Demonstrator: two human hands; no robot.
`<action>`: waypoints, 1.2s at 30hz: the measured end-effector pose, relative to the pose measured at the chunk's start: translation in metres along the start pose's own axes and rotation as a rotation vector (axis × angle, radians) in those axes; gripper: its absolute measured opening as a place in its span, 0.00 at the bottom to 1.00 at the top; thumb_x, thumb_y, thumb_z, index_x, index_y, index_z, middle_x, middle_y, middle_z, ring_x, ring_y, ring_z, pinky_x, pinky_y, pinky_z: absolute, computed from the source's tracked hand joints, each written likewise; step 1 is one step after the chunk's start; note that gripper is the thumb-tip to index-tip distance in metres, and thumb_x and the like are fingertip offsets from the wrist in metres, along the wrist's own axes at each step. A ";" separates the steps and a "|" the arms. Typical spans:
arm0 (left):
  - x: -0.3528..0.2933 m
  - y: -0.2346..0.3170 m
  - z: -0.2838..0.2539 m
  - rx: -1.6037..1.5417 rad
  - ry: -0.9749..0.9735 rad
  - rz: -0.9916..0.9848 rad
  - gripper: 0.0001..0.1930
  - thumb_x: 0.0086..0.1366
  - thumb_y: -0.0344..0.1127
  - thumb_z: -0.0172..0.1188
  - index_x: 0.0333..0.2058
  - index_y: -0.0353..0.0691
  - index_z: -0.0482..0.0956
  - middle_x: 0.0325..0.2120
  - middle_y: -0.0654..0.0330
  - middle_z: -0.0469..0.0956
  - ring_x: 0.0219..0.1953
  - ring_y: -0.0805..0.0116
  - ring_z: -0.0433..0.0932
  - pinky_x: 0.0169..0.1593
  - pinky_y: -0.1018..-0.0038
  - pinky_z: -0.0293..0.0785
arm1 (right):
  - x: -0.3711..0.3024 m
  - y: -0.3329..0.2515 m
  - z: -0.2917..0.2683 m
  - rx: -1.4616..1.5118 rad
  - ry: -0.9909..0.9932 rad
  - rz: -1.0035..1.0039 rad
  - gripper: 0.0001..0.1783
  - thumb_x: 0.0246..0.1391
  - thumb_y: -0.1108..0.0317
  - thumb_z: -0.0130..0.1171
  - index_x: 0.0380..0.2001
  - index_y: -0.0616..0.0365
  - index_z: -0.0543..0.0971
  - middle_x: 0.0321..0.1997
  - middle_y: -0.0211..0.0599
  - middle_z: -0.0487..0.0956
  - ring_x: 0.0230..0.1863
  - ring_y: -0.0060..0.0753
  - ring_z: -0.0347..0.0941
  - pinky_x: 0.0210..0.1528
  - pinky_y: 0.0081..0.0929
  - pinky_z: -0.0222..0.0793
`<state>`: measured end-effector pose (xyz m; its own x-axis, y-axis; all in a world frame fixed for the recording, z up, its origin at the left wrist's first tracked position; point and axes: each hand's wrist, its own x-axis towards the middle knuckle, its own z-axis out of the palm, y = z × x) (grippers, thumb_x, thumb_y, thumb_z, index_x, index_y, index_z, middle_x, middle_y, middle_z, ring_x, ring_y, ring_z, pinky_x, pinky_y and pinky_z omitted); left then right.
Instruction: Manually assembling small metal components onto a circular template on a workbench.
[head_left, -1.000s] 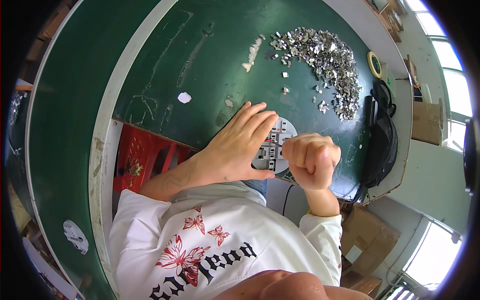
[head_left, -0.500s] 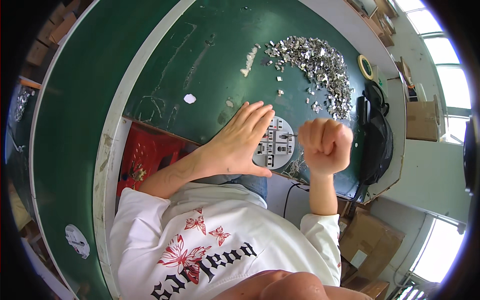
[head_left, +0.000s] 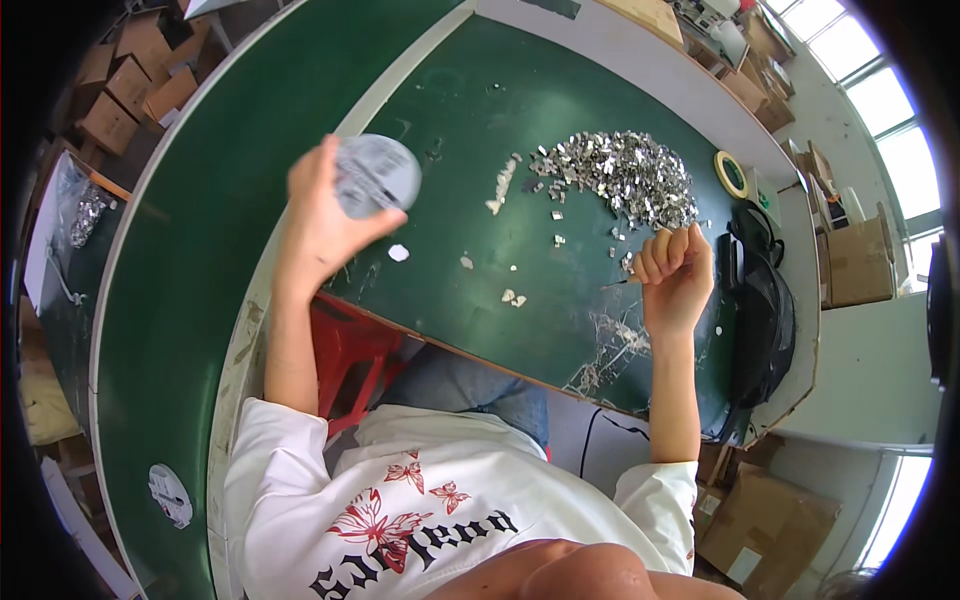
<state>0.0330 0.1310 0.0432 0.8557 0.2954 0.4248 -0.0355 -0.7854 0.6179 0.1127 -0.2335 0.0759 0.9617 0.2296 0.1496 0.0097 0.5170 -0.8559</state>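
Observation:
My left hand (head_left: 325,215) is raised at the left of the green table. It grips a round grey plastic disc (head_left: 385,172) by its edge, thumb along the near side and fingers at the far side; motion blurs the disc's details. My right hand (head_left: 672,270) is closed beside the near edge of a heap of small shiny metal pieces (head_left: 640,175). From its fingers a thin pointed tool (head_left: 620,283) sticks out to the left; its kind does not show, since the fist hides the rest.
A black bag (head_left: 762,300) and a tape roll (head_left: 731,175) lie along the right side. White scraps (head_left: 399,253) dot the green tabletop (head_left: 450,330). Another disc-shaped part (head_left: 170,495) lies on the green surface at lower left. A red stool (head_left: 350,350) stands below the table edge.
My left hand has taken the grey disc off the table's near edge and swung it left and away from me. My right hand stays near the heap, its fist turned. The view has shifted.

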 end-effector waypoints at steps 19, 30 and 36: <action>0.020 0.077 0.143 0.033 -0.387 0.667 0.25 0.59 0.45 0.65 0.48 0.32 0.76 0.55 0.44 0.70 0.61 0.46 0.65 0.64 0.58 0.62 | 0.017 0.033 -0.057 0.728 0.116 0.335 0.25 0.68 0.57 0.42 0.15 0.50 0.58 0.15 0.24 0.52 0.17 0.21 0.47 0.21 0.24 0.46; 0.049 0.081 0.144 -0.244 -0.530 0.545 0.10 0.61 0.32 0.61 0.41 0.36 0.79 0.40 0.55 0.75 0.47 0.55 0.71 0.55 0.63 0.68 | 0.013 0.038 -0.054 0.782 0.147 0.373 0.25 0.67 0.58 0.44 0.15 0.50 0.58 0.15 0.24 0.52 0.17 0.22 0.47 0.21 0.24 0.45; 0.045 0.080 0.153 -0.278 -0.617 0.537 0.06 0.64 0.30 0.60 0.39 0.38 0.80 0.38 0.59 0.76 0.46 0.59 0.73 0.52 0.66 0.69 | 0.013 0.044 -0.054 0.787 0.177 0.398 0.24 0.66 0.58 0.45 0.15 0.50 0.58 0.15 0.24 0.52 0.17 0.22 0.47 0.21 0.24 0.45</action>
<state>0.1478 -0.0017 0.0108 0.8113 -0.4892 0.3202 -0.5717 -0.5489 0.6098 0.1408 -0.2522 0.0129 0.8824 0.4158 -0.2202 -0.4614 0.8564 -0.2316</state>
